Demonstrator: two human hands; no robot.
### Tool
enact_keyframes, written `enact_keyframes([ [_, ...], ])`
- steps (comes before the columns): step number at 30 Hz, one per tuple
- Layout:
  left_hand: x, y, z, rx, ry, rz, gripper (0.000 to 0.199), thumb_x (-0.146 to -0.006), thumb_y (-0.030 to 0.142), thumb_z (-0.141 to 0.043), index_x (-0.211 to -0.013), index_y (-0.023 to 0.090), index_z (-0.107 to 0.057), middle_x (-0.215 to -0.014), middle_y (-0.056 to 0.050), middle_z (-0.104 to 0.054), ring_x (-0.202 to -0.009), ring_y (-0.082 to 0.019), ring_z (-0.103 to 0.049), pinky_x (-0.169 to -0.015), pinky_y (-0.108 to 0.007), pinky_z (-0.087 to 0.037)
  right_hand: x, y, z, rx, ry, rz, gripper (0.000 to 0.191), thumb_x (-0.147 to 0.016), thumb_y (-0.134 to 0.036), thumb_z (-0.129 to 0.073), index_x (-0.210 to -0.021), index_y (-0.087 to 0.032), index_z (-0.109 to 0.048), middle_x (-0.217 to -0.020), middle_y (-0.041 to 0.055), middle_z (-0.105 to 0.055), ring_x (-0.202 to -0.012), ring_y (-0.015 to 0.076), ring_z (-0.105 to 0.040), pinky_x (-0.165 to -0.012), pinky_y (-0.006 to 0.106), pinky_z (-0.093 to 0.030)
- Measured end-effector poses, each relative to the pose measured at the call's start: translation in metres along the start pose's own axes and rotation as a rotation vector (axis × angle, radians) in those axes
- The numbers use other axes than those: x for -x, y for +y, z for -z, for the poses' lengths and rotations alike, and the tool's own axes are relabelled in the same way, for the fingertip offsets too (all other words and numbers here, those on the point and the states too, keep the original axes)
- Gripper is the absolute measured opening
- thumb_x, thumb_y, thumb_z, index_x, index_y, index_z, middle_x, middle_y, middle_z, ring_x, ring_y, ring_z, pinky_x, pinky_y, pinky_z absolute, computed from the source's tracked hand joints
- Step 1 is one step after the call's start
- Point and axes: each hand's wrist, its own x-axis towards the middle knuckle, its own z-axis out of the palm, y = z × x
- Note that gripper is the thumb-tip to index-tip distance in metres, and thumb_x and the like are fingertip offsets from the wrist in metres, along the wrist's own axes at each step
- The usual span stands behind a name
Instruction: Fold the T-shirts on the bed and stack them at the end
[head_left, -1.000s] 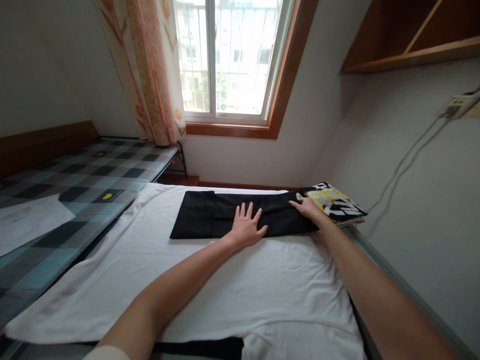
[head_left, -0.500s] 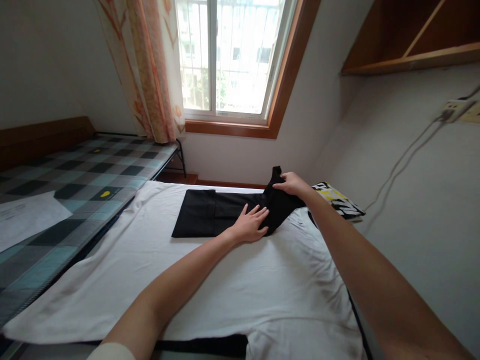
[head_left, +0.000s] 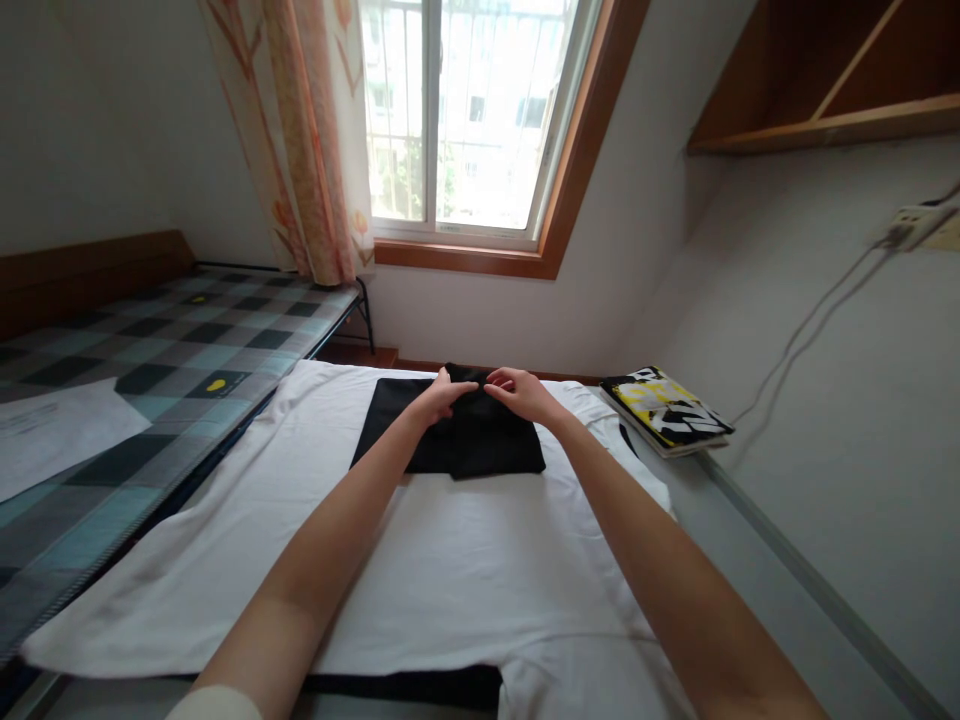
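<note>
A folded black garment (head_left: 495, 440) lies on a spread white T-shirt (head_left: 450, 560). My left hand (head_left: 441, 396) is at the garment's far edge, its thumb pointing right and its fingers curled onto the black cloth. Close beside it, my right hand (head_left: 523, 393) pinches the same edge between thumb and fingertips. The two thumbs almost meet over a small raised bit of cloth. The right part of the garment is doubled over toward the middle. Part of its left half is hidden behind my left forearm.
A book with a yellow, black and white cover (head_left: 666, 408) lies right of the shirt, near the wall. On the left stands a bed with a checked mattress (head_left: 262, 330) and a white paper sheet (head_left: 67, 430) on it. A wooden shelf (head_left: 825, 135) juts out at upper right.
My right hand has carried the garment's right end leftward, folding it over. My left hand has gone from lying flat on the cloth to the far edge. The book is now uncovered.
</note>
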Motion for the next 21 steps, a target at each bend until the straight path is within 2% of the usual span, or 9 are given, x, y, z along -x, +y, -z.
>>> enact_keyframes([
  [1,0.001,-0.005,0.0,-0.107,0.008,0.016,0.102,-0.071,0.039,-0.078,-0.152,0.026,-0.018,-0.14,-0.017,-0.051,-0.104,-0.028,-0.064,-0.064,-0.029,-0.055,0.003,0.008,-0.006,0.065,0.06,0.042,0.027,-0.087,-0.034,-0.062,-0.107,-0.017,-0.068,-0.111,0.0105,-0.07,-0.101,0.0202,-0.065,-0.092,0.034,-0.05],
  [3,0.002,-0.012,-0.002,-0.224,0.016,0.042,0.12,-0.068,0.033,-0.08,-0.154,0.028,0.004,-0.147,-0.021,-0.042,-0.104,-0.029,-0.064,-0.064,-0.03,-0.054,0.008,0.025,-0.018,0.142,0.095,0.111,0.034,-0.088,-0.037,-0.061,-0.116,-0.017,-0.067,-0.12,0.0126,-0.067,-0.114,0.0234,-0.06,-0.102,0.038,-0.045],
  [5,0.001,-0.018,-0.004,-0.26,0.005,0.003,0.123,-0.069,0.026,-0.078,-0.153,0.027,0.013,-0.146,-0.022,-0.043,-0.098,-0.026,-0.066,-0.067,-0.032,-0.055,0.014,0.038,-0.029,0.176,0.105,0.135,0.04,-0.09,-0.04,-0.057,-0.122,-0.018,-0.065,-0.129,0.014,-0.062,-0.124,0.0255,-0.054,-0.106,0.04,-0.041],
  [6,-0.001,-0.02,-0.005,-0.273,0.006,-0.042,0.12,-0.07,0.021,-0.076,-0.154,0.027,0.009,-0.145,-0.021,-0.045,-0.097,-0.025,-0.066,-0.071,-0.033,-0.055,0.016,0.043,-0.034,0.191,0.106,0.141,0.042,-0.09,-0.041,-0.056,-0.125,-0.018,-0.064,-0.134,0.0141,-0.059,-0.128,0.0262,-0.051,-0.108,0.041,-0.039],
  [8,-0.006,-0.024,-0.004,-0.313,0.03,-0.155,0.103,-0.071,0.013,-0.072,-0.155,0.027,-0.013,-0.143,-0.016,-0.048,-0.103,-0.023,-0.064,-0.081,-0.033,-0.055,0.02,0.049,-0.042,0.223,0.1,0.15,0.046,-0.091,-0.044,-0.054,-0.129,-0.02,-0.062,-0.141,0.0135,-0.054,-0.134,0.0273,-0.045,-0.111,0.043,-0.035],
  [10,-0.012,-0.028,-0.002,-0.38,0.067,-0.235,0.081,-0.071,0.009,-0.068,-0.145,0.023,-0.041,-0.139,-0.012,-0.054,-0.109,-0.022,-0.061,-0.09,-0.033,-0.052,0.024,0.052,-0.046,0.261,0.084,0.15,0.05,-0.092,-0.047,-0.052,-0.133,-0.02,-0.059,-0.145,0.013,-0.049,-0.138,0.0283,-0.039,-0.113,0.045,-0.032],
  [12,-0.016,-0.031,0.001,-0.467,0.086,-0.246,0.062,-0.071,0.01,-0.067,-0.132,0.021,-0.056,-0.127,-0.009,-0.062,-0.107,-0.023,-0.062,-0.093,-0.034,-0.051,0.028,0.052,-0.048,0.313,0.055,0.139,0.054,-0.092,-0.052,-0.049,-0.136,-0.021,-0.057,-0.15,0.0124,-0.043,-0.141,0.0299,-0.033,-0.114,0.048,-0.029],
  [17,-0.016,-0.023,0.007,-0.582,0.117,-0.224,0.042,-0.076,0.018,-0.064,-0.118,0.017,-0.065,-0.107,-0.01,-0.07,-0.1,-0.024,-0.065,-0.091,-0.036,-0.051,0.035,0.052,-0.051,0.44,-0.023,0.123,0.062,-0.092,-0.06,-0.043,-0.143,-0.026,-0.048,-0.156,0.0091,-0.033,-0.145,0.0317,-0.023,-0.116,0.053,-0.02],
  [21,-0.005,0.001,0.018,-0.878,0.274,-0.252,0.031,-0.085,0.026,-0.055,-0.113,0.018,-0.065,-0.101,-0.01,-0.072,-0.099,-0.023,-0.067,-0.089,-0.032,-0.05,0.036,0.054,-0.053,0.455,-0.012,0.123,0.063,-0.093,-0.06,-0.039,-0.143,-0.023,-0.049,-0.155,0.0103,-0.033,-0.145,0.0312,-0.024,-0.116,0.052,-0.022],
])
